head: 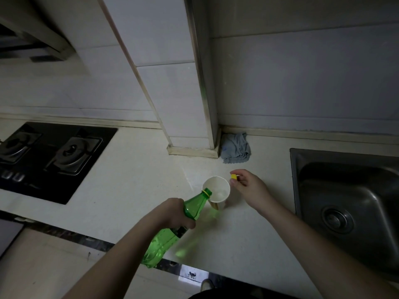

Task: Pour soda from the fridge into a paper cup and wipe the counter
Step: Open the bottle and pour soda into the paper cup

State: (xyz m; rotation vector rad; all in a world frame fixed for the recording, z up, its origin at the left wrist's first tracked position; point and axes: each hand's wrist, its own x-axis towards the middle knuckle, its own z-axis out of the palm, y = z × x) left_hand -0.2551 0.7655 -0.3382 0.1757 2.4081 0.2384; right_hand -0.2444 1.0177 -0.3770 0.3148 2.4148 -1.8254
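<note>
- The pour is the step in hand: the left hand (174, 214) is wrapping its grip round the middle of the translucent green plastic soda bottle (172, 227) and tilting it, so the open mouth is resting at the near rim of the white paper cup (216, 192).
- The right hand (248, 186) is hovering just beside the cup, pinching the small yellow screw cap (233, 176) between fingertips.
- The cup is standing upright on the pale stone worktop (140, 180), between the black gas hob (49, 156) and the steel sink (345, 203); something pale and frothy is showing at its bottom, so I judge it barely filled.
- Next, I reckon, comes a slow, steady tilt, stopping short of the brim as fizz is rising.
- The crumpled grey cloth (236, 147) is lying near the wall, waiting for wiping.
</note>
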